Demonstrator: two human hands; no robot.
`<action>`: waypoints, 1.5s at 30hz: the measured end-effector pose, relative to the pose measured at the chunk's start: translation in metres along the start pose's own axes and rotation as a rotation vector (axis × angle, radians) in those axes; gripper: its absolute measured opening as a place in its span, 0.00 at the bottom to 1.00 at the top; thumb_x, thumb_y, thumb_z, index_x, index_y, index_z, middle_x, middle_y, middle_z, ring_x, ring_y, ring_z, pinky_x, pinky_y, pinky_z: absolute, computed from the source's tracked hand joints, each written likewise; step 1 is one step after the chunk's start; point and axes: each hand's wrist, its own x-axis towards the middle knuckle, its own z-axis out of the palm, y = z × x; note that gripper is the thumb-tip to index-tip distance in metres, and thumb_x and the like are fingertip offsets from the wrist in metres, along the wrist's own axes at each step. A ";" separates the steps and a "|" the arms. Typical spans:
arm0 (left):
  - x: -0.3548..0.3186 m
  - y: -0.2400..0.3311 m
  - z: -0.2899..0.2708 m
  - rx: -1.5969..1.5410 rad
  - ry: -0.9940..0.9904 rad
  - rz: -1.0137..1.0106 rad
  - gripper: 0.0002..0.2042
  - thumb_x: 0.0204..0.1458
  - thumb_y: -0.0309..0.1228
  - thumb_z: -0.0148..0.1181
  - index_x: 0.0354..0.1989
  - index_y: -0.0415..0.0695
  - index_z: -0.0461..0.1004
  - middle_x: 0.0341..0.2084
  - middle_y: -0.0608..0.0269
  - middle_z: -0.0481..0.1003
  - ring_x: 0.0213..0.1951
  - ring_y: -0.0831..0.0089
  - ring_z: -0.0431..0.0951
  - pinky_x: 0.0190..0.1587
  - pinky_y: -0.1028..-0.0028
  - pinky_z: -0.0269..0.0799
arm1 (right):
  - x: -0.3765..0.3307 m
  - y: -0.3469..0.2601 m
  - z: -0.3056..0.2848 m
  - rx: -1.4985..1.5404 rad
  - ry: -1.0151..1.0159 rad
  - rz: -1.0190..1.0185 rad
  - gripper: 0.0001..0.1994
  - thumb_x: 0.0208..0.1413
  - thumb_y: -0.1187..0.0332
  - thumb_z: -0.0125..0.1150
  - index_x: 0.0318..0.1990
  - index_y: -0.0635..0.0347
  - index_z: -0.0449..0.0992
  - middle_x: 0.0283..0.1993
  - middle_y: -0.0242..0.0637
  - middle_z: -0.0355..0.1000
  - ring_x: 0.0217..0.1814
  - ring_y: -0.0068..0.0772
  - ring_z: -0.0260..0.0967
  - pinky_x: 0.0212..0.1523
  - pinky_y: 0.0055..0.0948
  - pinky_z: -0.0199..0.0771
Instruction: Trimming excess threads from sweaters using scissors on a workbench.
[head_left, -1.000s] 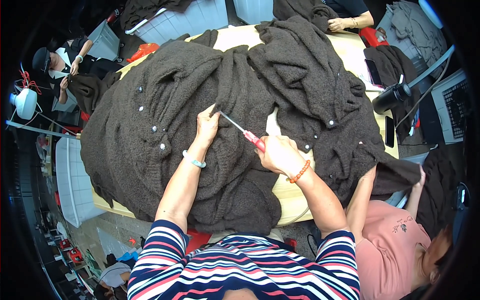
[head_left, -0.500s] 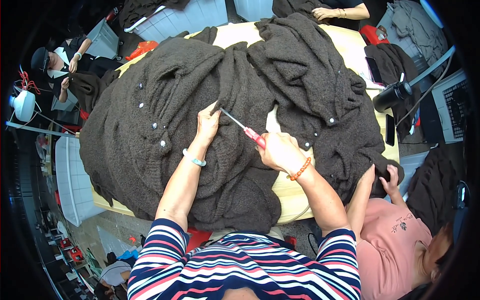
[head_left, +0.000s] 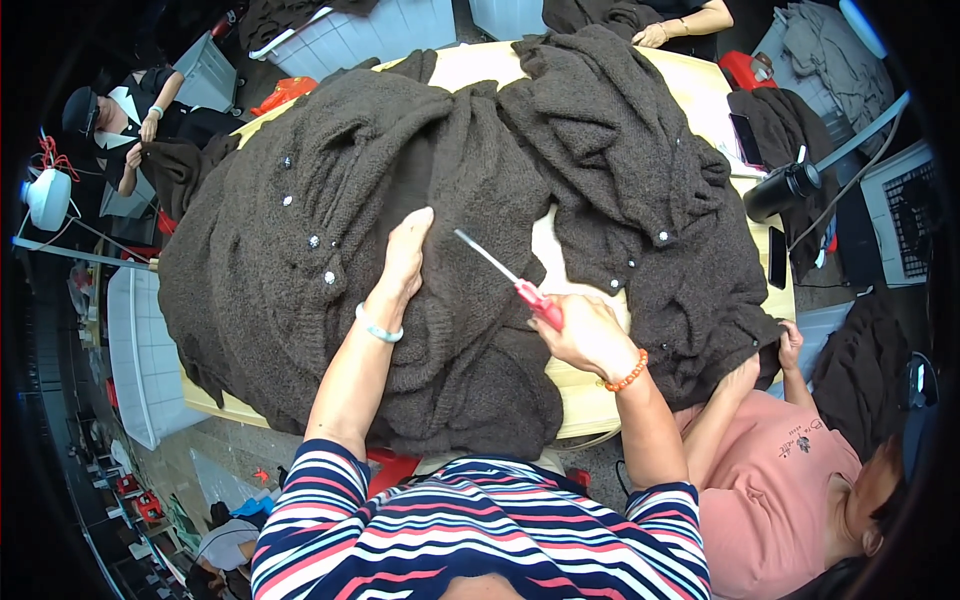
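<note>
A heap of dark brown knitted cardigans (head_left: 250,330) with sparkly round buttons (head_left: 330,278) lies before me. My left hand (head_left: 405,252), a pale bangle on its wrist, rests against a fold in the middle of the knit. Its fingers look stretched out along the cloth, partly hidden, with nothing visibly gripped. To its right, my right hand (head_left: 585,335) is closed round the red handle of a tool with a slim metal shaft (head_left: 490,252). That shaft points up and left above the knit, its tip apart from my left hand; the tip's shape is too small to read.
More brown knitwear (head_left: 620,130) covers the right of the wooden table (head_left: 590,400). A black bottle (head_left: 785,190) and a phone (head_left: 777,257) lie at the right edge. A co-worker in pink (head_left: 770,490) handles knitwear close by. Other people work at far left and far side.
My left hand has let go of the pinched knit and come away from the tool's tip. My right hand has drawn the tool down and right.
</note>
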 end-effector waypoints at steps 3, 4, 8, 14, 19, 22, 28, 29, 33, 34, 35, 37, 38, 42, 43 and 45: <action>-0.029 0.002 -0.011 0.086 -0.056 -0.102 0.19 0.58 0.29 0.62 0.54 0.32 0.71 0.47 0.60 0.77 0.49 0.75 0.75 0.54 0.75 0.69 | -0.009 -0.002 -0.002 0.002 -0.032 0.139 0.15 0.55 0.57 0.62 0.42 0.59 0.79 0.37 0.53 0.77 0.43 0.55 0.76 0.47 0.46 0.74; -0.040 0.009 -0.009 0.075 -0.163 -0.108 0.19 0.57 0.27 0.62 0.55 0.33 0.70 0.47 0.60 0.77 0.49 0.75 0.75 0.55 0.74 0.69 | -0.014 0.004 0.001 0.000 -0.015 0.136 0.16 0.55 0.58 0.62 0.43 0.61 0.79 0.36 0.53 0.77 0.42 0.55 0.76 0.47 0.46 0.74; -0.060 0.014 -0.011 -0.014 -0.245 -0.156 0.22 0.55 0.23 0.64 0.58 0.35 0.68 0.51 0.60 0.75 0.50 0.73 0.75 0.57 0.73 0.69 | -0.032 0.004 0.007 -0.053 0.026 0.135 0.15 0.55 0.58 0.62 0.43 0.59 0.79 0.34 0.53 0.77 0.40 0.56 0.76 0.44 0.47 0.75; -0.069 0.004 -0.010 0.040 -0.103 -0.005 0.23 0.55 0.21 0.61 0.61 0.38 0.68 0.51 0.60 0.75 0.54 0.73 0.72 0.59 0.74 0.66 | -0.061 -0.013 0.032 -0.079 -0.067 -0.021 0.09 0.56 0.62 0.58 0.34 0.57 0.76 0.23 0.52 0.74 0.27 0.58 0.75 0.32 0.51 0.75; -0.084 -0.002 -0.028 0.435 -0.049 0.272 0.17 0.58 0.28 0.59 0.56 0.39 0.72 0.51 0.60 0.76 0.55 0.73 0.72 0.61 0.72 0.63 | -0.085 -0.040 0.035 -0.073 -0.221 -0.009 0.12 0.55 0.57 0.62 0.37 0.56 0.79 0.28 0.52 0.76 0.34 0.56 0.76 0.39 0.47 0.75; -0.090 -0.011 -0.040 0.339 -0.025 0.212 0.16 0.62 0.31 0.56 0.56 0.39 0.72 0.51 0.60 0.76 0.56 0.73 0.72 0.61 0.73 0.63 | -0.085 -0.052 0.037 -0.127 -0.063 0.098 0.09 0.55 0.62 0.61 0.35 0.58 0.78 0.25 0.50 0.75 0.32 0.55 0.76 0.37 0.48 0.76; -0.102 -0.007 -0.047 0.070 -0.074 0.096 0.16 0.63 0.27 0.53 0.59 0.38 0.71 0.32 0.79 0.69 0.27 0.89 0.63 0.32 0.86 0.61 | -0.085 -0.074 0.043 -0.070 -0.186 0.086 0.11 0.55 0.59 0.62 0.36 0.58 0.78 0.28 0.52 0.75 0.34 0.56 0.76 0.39 0.48 0.75; -0.108 -0.003 -0.050 0.074 -0.061 0.104 0.16 0.63 0.27 0.53 0.59 0.38 0.71 0.32 0.79 0.69 0.27 0.89 0.63 0.32 0.86 0.61 | -0.084 -0.076 0.043 -0.063 -0.130 0.179 0.11 0.55 0.60 0.62 0.35 0.58 0.77 0.28 0.51 0.75 0.35 0.57 0.76 0.39 0.48 0.75; -0.135 0.064 -0.052 0.563 -0.074 0.269 0.25 0.56 0.21 0.60 0.63 0.35 0.65 0.21 0.77 0.67 0.24 0.83 0.64 0.29 0.77 0.63 | -0.086 -0.070 0.049 -0.063 -0.022 0.051 0.08 0.56 0.63 0.60 0.31 0.57 0.74 0.22 0.49 0.73 0.30 0.56 0.75 0.34 0.48 0.73; -0.130 0.078 -0.057 0.864 0.036 0.639 0.28 0.53 0.22 0.62 0.64 0.34 0.63 0.23 0.69 0.69 0.24 0.76 0.67 0.31 0.74 0.65 | -0.086 -0.075 0.048 -0.041 -0.015 0.065 0.08 0.56 0.64 0.61 0.30 0.57 0.73 0.21 0.49 0.72 0.29 0.56 0.74 0.33 0.49 0.72; -0.122 0.087 -0.061 1.154 0.155 1.016 0.31 0.51 0.24 0.63 0.65 0.33 0.62 0.24 0.61 0.70 0.25 0.69 0.71 0.33 0.70 0.67 | -0.085 -0.079 0.047 -0.044 -0.012 0.067 0.08 0.56 0.64 0.61 0.30 0.57 0.73 0.21 0.49 0.72 0.29 0.56 0.74 0.33 0.49 0.72; -0.106 0.101 -0.073 1.227 0.317 0.904 0.34 0.49 0.24 0.64 0.66 0.31 0.59 0.26 0.61 0.72 0.28 0.61 0.71 0.34 0.65 0.68 | -0.079 -0.087 0.045 -0.051 0.049 0.054 0.08 0.56 0.65 0.60 0.29 0.57 0.73 0.21 0.49 0.72 0.29 0.57 0.74 0.32 0.49 0.72; -0.097 0.101 -0.082 1.271 0.354 0.787 0.34 0.49 0.25 0.64 0.66 0.32 0.59 0.28 0.60 0.71 0.32 0.62 0.72 0.37 0.65 0.68 | -0.075 -0.093 0.043 -0.046 0.010 0.085 0.08 0.56 0.64 0.61 0.33 0.59 0.75 0.26 0.51 0.73 0.33 0.58 0.74 0.37 0.46 0.72; -0.070 0.089 -0.111 1.402 0.453 0.734 0.30 0.46 0.27 0.66 0.61 0.43 0.68 0.34 0.58 0.70 0.37 0.60 0.72 0.41 0.64 0.69 | -0.063 -0.107 0.049 -0.071 0.076 -0.031 0.06 0.55 0.66 0.61 0.33 0.58 0.74 0.25 0.50 0.73 0.32 0.57 0.74 0.36 0.47 0.72; -0.068 0.090 -0.115 1.371 0.451 0.781 0.26 0.44 0.25 0.67 0.56 0.45 0.72 0.34 0.60 0.70 0.36 0.61 0.72 0.41 0.64 0.69 | -0.060 -0.111 0.050 -0.090 0.062 -0.048 0.06 0.54 0.67 0.60 0.33 0.58 0.74 0.24 0.49 0.73 0.32 0.57 0.74 0.36 0.47 0.72; -0.070 0.095 -0.115 1.339 0.450 0.830 0.22 0.41 0.22 0.67 0.50 0.48 0.76 0.33 0.62 0.69 0.36 0.62 0.71 0.41 0.64 0.69 | -0.055 -0.115 0.053 -0.110 0.050 -0.067 0.05 0.54 0.67 0.60 0.33 0.58 0.73 0.24 0.49 0.72 0.32 0.56 0.74 0.36 0.48 0.72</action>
